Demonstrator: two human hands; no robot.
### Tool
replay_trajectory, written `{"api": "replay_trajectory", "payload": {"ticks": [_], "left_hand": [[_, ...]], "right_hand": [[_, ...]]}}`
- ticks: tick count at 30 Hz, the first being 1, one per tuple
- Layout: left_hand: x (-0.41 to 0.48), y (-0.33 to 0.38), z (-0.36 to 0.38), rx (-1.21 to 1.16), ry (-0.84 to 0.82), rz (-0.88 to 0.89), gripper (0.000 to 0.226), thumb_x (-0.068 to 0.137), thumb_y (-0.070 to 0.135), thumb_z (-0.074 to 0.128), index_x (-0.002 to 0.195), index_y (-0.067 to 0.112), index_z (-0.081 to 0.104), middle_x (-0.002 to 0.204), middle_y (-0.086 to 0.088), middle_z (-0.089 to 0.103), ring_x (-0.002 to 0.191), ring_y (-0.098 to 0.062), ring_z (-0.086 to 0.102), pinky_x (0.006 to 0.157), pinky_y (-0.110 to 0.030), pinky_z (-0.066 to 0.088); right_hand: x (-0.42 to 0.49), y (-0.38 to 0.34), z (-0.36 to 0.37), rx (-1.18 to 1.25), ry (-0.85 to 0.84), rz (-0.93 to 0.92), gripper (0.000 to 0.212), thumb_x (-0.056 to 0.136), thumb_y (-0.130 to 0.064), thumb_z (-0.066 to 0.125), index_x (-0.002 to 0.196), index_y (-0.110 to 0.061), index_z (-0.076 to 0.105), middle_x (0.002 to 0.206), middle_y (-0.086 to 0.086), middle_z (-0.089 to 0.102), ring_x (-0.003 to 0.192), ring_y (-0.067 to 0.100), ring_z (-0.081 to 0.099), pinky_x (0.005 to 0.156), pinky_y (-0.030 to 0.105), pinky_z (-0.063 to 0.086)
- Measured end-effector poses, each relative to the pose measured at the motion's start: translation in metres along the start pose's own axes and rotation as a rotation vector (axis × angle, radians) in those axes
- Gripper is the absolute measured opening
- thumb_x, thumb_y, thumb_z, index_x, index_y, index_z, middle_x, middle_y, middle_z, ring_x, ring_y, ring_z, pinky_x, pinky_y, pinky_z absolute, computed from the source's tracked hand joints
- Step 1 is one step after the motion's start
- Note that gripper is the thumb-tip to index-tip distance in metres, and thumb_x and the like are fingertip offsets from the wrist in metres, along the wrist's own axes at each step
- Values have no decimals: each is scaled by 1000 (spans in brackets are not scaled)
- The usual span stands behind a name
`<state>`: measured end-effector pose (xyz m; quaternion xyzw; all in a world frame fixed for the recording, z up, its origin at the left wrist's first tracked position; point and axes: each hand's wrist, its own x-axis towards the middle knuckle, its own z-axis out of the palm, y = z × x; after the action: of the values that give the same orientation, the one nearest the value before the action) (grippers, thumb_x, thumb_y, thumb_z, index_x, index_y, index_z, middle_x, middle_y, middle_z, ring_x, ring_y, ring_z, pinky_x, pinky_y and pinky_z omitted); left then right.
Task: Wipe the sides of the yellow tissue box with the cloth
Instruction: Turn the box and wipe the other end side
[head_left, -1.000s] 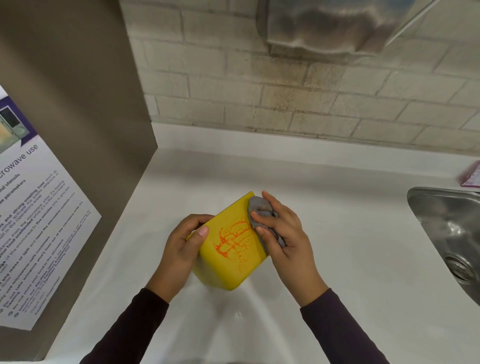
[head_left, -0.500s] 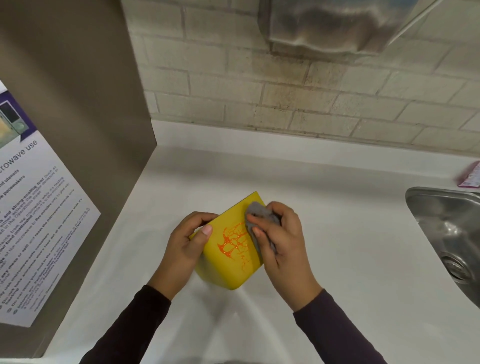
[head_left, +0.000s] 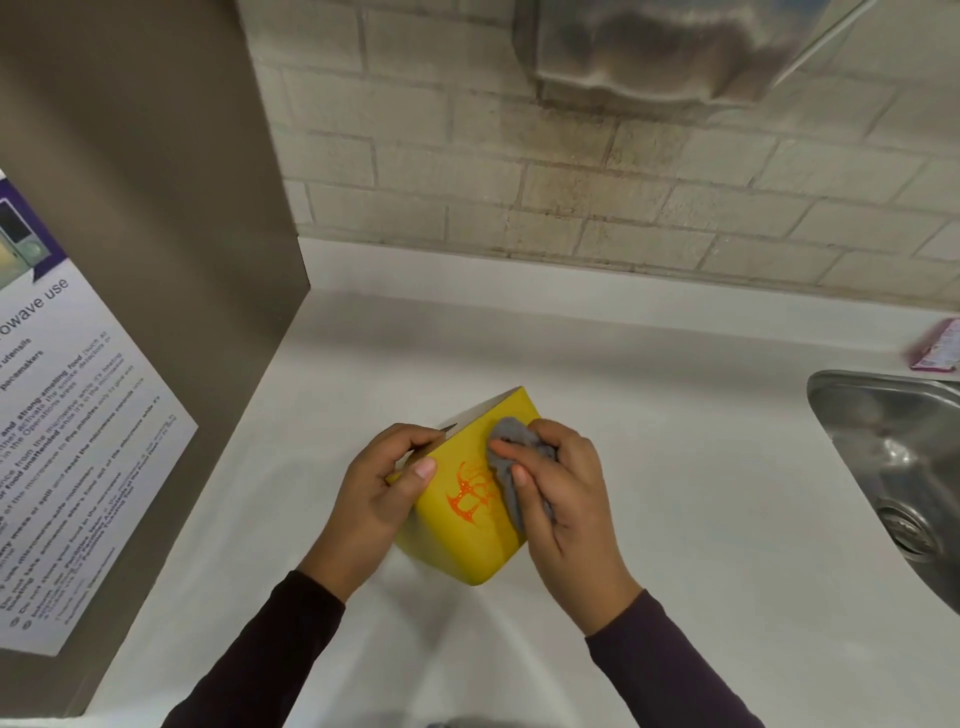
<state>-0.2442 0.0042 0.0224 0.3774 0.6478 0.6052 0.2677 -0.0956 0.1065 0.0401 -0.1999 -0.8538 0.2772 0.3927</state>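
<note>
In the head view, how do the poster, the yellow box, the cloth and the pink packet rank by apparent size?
1. Poster, cut off by the frame edge.
2. Yellow box.
3. Cloth, partly hidden in the right hand.
4. Pink packet, also cut off and farther away, so unsure.

hands: 2, left hand (head_left: 375, 493), right hand (head_left: 566, 499) | yellow tissue box (head_left: 467, 525): 1 | cloth (head_left: 511, 467): 1 | sink (head_left: 893, 467): 1 | poster (head_left: 67, 441): 1

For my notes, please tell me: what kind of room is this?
Probably a shared kitchenette or break room: a steel sink set in a white counter, a posted notice about microwave use, and a painted brick wall.
</note>
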Motion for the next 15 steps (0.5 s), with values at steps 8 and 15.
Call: {"api": "replay_trajectory", "payload": {"ticks": [8, 15], "left_hand": [[3, 5, 0, -14, 10, -24, 45, 71, 53, 45, 97, 20, 62, 99, -4, 64, 93, -15, 60, 79, -27, 49], [6, 7, -3, -25, 25, -71, 42, 69, 57, 42, 94, 29, 61, 97, 1, 65, 92, -15, 61, 78, -26, 49]], "right_hand": [[5, -12, 14, -27, -4, 26, 36, 99, -33, 32, 123, -22, 56, 122, -5, 42, 113, -3, 33, 99, 8, 23], [2, -1, 5, -79, 55, 80, 38, 97, -26, 34, 123, -14, 59, 120, 3, 46, 112, 5, 34, 99, 7, 23]]}}
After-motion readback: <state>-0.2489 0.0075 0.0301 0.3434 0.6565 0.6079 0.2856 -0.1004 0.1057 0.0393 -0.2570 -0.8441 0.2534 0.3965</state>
